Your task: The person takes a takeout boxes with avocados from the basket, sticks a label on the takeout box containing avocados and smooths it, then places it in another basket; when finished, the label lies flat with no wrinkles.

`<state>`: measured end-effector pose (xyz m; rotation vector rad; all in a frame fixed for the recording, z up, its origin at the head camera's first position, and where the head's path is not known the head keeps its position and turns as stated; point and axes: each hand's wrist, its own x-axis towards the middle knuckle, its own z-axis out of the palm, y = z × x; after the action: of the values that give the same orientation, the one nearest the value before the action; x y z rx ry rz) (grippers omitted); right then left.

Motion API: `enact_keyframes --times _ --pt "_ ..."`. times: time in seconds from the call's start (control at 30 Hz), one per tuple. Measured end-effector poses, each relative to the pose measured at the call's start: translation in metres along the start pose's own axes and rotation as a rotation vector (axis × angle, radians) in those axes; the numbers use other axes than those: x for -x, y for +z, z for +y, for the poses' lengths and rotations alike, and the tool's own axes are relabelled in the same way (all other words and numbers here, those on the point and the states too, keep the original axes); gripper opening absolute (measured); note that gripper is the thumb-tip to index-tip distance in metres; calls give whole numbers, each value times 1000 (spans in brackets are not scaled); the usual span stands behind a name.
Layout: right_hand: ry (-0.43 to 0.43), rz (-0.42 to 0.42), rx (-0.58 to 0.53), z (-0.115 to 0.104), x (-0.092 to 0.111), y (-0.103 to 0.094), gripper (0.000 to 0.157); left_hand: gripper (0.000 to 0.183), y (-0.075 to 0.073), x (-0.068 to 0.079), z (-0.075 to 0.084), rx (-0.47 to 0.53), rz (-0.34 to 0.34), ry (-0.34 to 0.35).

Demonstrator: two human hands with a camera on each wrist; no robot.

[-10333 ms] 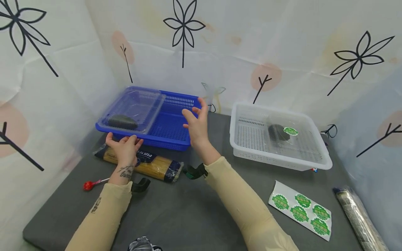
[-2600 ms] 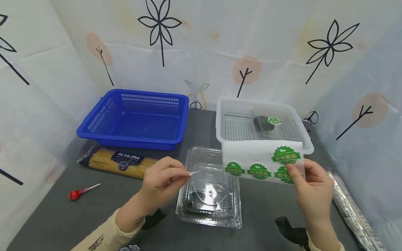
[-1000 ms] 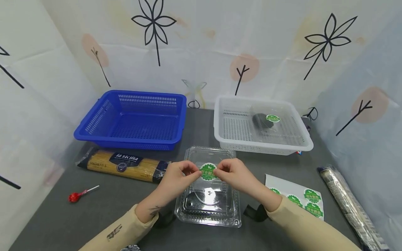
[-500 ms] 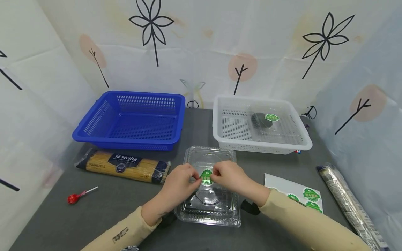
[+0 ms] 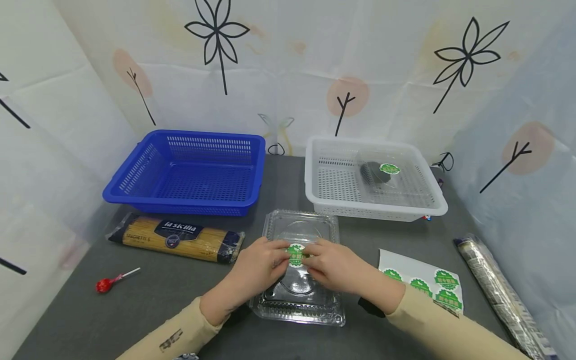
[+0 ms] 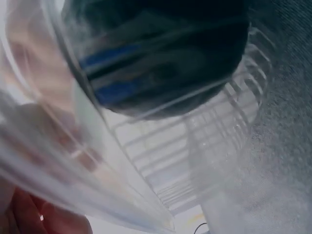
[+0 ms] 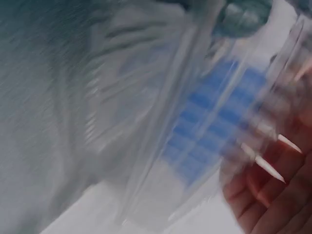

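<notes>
A clear plastic clamshell box [image 5: 301, 307] lies shut on the dark table between both hands. On its lid sits a round green-and-white sticker [image 5: 295, 255]. My left hand [image 5: 261, 265] presses the sticker's left edge with its fingertips, while fingers of my right hand [image 5: 337, 265] press from the right. The left wrist view looks through clear ribbed plastic at a dark rounded object [image 6: 165, 58]. In the blurred right wrist view, fingers of the right hand [image 7: 278, 190] show beside the box's wall [image 7: 131, 97].
Behind are a blue basket [image 5: 184, 205] and a white basket [image 5: 382, 212] holding another stickered clear box [image 5: 405, 187]. A spaghetti pack [image 5: 175, 240] and red lollipop [image 5: 104, 285] lie left. On the right are a sticker sheet [image 5: 432, 277] and a long shiny pack [image 5: 499, 295].
The box has come from the blue basket to the table. A sticker was peeled from the sheet, the sheet set down, and the sticker laid on the lid; pinching fingers now press it.
</notes>
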<state>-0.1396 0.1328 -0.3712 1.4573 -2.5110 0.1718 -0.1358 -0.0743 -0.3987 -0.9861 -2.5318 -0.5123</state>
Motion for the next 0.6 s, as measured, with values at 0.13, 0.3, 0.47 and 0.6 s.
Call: enact_keyframes --times 0.13,0.3,0.47,0.6 --pt "-42 94 -74 9 13 -3 7 9 -1 2 -4 41 42 23" --pt "214 402 -314 31 36 -11 13 8 -8 13 -11 313 123 -86" --pt "835 923 -609 81 81 -12 19 30 -17 32 -17 590 135 -333" --pt "1081 1298 -706 147 140 19 28 53 -23 45 -19 650 36 -538"
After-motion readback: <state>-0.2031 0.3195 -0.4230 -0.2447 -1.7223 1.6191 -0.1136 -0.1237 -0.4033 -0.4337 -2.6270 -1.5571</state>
